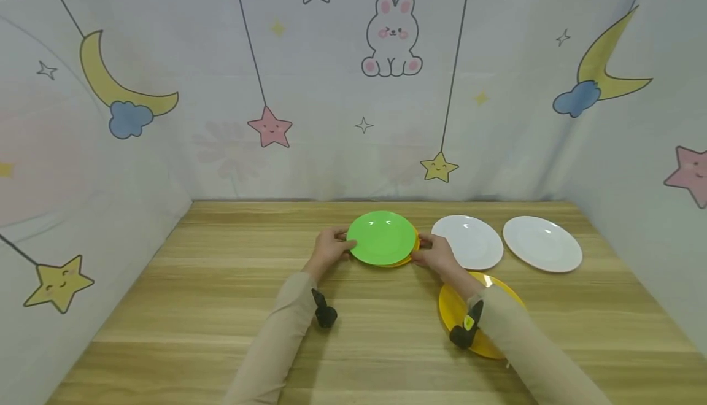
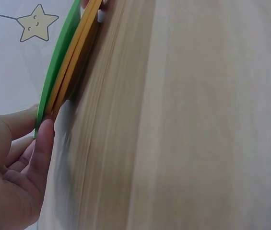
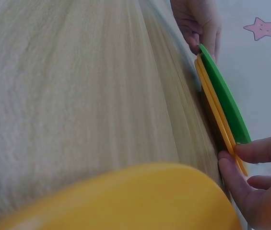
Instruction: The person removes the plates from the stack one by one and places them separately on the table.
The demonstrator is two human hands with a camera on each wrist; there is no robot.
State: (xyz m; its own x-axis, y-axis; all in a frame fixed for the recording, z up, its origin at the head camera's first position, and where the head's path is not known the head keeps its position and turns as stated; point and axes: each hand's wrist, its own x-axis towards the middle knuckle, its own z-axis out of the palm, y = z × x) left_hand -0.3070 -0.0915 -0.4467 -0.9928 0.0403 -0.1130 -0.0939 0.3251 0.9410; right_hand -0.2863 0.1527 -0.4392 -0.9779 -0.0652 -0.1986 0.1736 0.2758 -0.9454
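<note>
Toward the back of the wooden surface (image 1: 221, 331), near the hanging cloth (image 1: 331, 172), a green plate (image 1: 381, 236) sat on top of two orange plates (image 3: 217, 108), whose rims peeked out at the right and along the near side. The left hand (image 1: 330, 247) pinched the left edge of the green plate, its thumb over the rim and a finger underneath. Across from it, the right hand (image 1: 436, 253) gripped the rims of the orange plates, thumb above and fingers below, right by the green edge. Whether the lowest plate touched the surface, I could not tell. A white plate (image 1: 469, 242) lay just beside the right hand, and a second white plate (image 1: 542, 244) lay farther right, close to the first. Nearer the person was a yellow plate (image 1: 454, 308), partly hidden beneath the beige right sleeve (image 1: 525, 337). Stars, moons and a winking rabbit (image 1: 393, 37) decorated the cloth.
</note>
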